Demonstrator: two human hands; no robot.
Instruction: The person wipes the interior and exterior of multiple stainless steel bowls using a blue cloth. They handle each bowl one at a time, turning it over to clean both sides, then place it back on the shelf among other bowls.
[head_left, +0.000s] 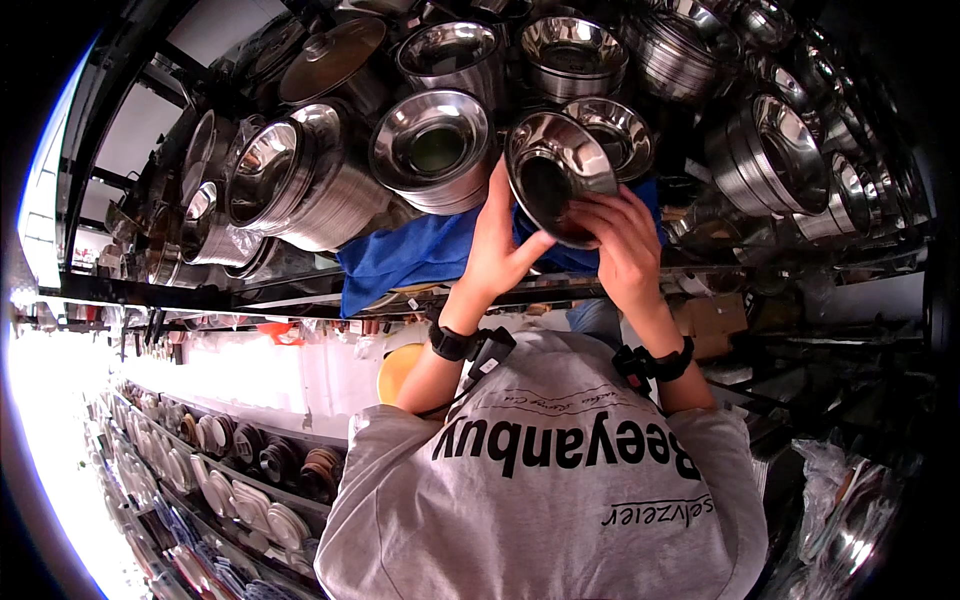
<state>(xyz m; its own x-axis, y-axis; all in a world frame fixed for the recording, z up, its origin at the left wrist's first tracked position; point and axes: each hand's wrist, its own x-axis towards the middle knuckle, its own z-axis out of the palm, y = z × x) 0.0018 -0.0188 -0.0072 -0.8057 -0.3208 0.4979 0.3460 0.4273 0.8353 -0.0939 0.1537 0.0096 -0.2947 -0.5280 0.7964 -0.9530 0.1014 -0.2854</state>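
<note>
A shiny stainless steel bowl (564, 150) is tilted between my two hands, its hollow side facing me. My left hand (496, 244) grips its left rim, with the thumb along the lower edge. On the right, my right hand (626, 247) has its fingers over the lower right rim, reaching into the bowl. Beneath the hands a blue cloth (412, 251) lies along the shelf's front edge. Close by on the left stands a stack of steel bowls (431, 142); another steel bowl (615, 135) sits just behind the held one.
More stacks of steel bowls stand at the left (300, 180), the back (574, 56) and the right (772, 157). A lidded pot (334, 60) is at the back left. The dark shelf edge (255, 300) runs across before me. Lower left, racks hold several dishes (247, 502).
</note>
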